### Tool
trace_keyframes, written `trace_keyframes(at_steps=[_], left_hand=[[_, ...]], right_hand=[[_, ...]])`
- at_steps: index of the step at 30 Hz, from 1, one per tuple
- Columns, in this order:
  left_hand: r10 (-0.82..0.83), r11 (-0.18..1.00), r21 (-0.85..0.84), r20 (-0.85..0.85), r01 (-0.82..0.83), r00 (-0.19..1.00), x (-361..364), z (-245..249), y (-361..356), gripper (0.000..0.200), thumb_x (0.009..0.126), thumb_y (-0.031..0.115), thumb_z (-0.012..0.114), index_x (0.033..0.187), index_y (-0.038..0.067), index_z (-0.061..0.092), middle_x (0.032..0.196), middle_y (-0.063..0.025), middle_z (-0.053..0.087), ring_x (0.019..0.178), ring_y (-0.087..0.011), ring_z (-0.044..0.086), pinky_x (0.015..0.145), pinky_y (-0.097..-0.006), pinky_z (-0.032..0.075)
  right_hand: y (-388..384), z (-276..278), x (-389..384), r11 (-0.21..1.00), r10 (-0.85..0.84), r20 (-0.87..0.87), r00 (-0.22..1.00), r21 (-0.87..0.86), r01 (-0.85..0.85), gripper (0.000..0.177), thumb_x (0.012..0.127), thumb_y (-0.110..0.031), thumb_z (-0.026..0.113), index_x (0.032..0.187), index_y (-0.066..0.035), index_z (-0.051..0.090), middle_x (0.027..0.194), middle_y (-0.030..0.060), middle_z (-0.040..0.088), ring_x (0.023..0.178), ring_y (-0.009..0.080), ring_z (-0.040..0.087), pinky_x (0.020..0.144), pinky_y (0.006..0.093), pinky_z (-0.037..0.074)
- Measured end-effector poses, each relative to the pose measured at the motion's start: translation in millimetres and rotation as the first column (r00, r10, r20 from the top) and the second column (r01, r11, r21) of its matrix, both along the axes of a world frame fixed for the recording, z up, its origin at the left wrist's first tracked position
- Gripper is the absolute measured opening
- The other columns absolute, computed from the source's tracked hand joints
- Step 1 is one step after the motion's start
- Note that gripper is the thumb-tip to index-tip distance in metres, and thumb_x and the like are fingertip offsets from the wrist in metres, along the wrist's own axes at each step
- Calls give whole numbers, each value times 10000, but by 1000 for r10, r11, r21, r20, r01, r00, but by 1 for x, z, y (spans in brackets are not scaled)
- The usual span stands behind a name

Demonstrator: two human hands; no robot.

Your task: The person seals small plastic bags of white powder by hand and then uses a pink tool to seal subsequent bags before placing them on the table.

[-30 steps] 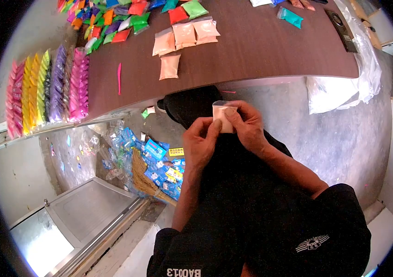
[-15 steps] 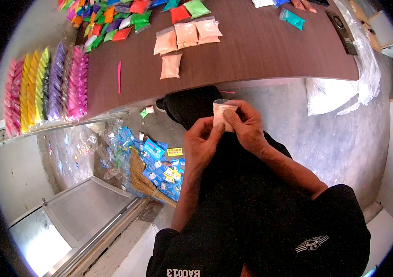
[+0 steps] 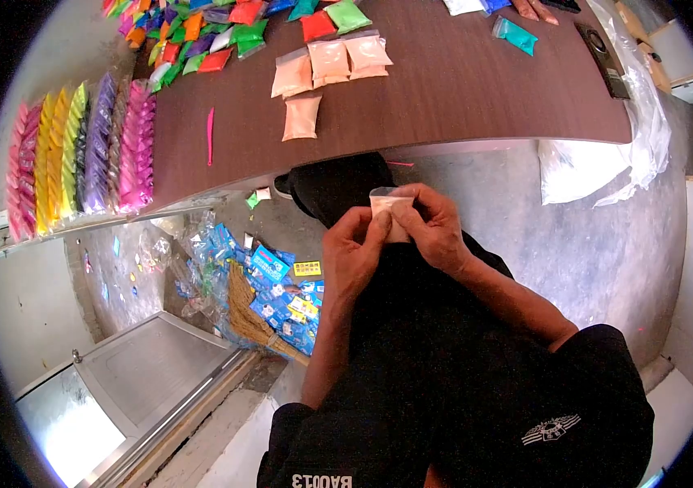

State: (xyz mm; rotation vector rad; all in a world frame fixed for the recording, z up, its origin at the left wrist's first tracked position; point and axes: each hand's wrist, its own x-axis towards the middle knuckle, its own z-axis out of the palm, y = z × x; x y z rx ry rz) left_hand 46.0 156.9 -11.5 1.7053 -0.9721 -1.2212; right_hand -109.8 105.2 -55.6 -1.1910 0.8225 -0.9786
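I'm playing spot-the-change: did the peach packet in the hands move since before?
Yes, a little: the top of the peach packet, between the left hand and right hand, has come toward the person, farther from the table.

peach-filled clear packet [image 3: 396, 231], upright, pinched between both hands above the lap.
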Motion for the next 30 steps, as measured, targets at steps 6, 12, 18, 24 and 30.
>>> trace_keyframes(at_steps=[6, 12, 18, 24, 30], left_hand=[[-27, 999, -24, 61, 28, 998, 1, 0, -1, 249, 1014, 237, 681, 1053, -5, 726, 891, -62, 736, 821, -118, 671, 728, -278, 543], [47, 992, -121, 37, -42, 998, -1, 1, -2, 242, 1008, 222, 688, 1082, -4, 732, 905, -66, 744, 839, -99, 668, 731, -273, 544], [44, 990, -134, 30, -39, 999, -5, 3, -3, 181, 999, 177, 687, 1044, 7, 731, 857, -37, 722, 811, -76, 636, 698, -255, 521], [140, 972, -191, -14, -140, 990, 6, 15, -10, 155, 968, 151, 727, 1025, 7, 719, 890, -11, 703, 822, -81, 620, 747, -252, 515], [391, 885, -401, 362, -237, 846, 79, 26, -32, 147, 944, 143, 760, 987, 6, 725, 869, -55, 721, 781, -98, 631, 698, -267, 524]], right_hand=[[0, 2, 1, 999, 3, 9, 1000, 42, -4, 157, 1012, -121, 625, 1110, -2, 657, 966, 31, 687, 901, 90, 623, 769, 272, 538], [0, 5, 2, 1000, 17, -8, 1000, -7, -17, 137, 998, -105, 620, 1067, -3, 678, 964, 34, 695, 902, 97, 627, 788, 279, 531], [-2, 4, 0, 999, -15, -94, 995, -38, 12, 124, 996, -110, 626, 1045, -11, 681, 936, 37, 692, 870, 103, 619, 750, 282, 521], [-28, 30, -15, 983, -167, -141, 976, -101, 153, 102, 998, -103, 638, 1020, -16, 686, 900, -1, 656, 845, 92, 594, 724, 277, 508], [-116, 50, -67, 897, -327, -227, 917, -379, 226, 109, 1016, -119, 648, 1058, -34, 701, 921, -42, 646, 843, 49, 542, 739, 235, 471]])
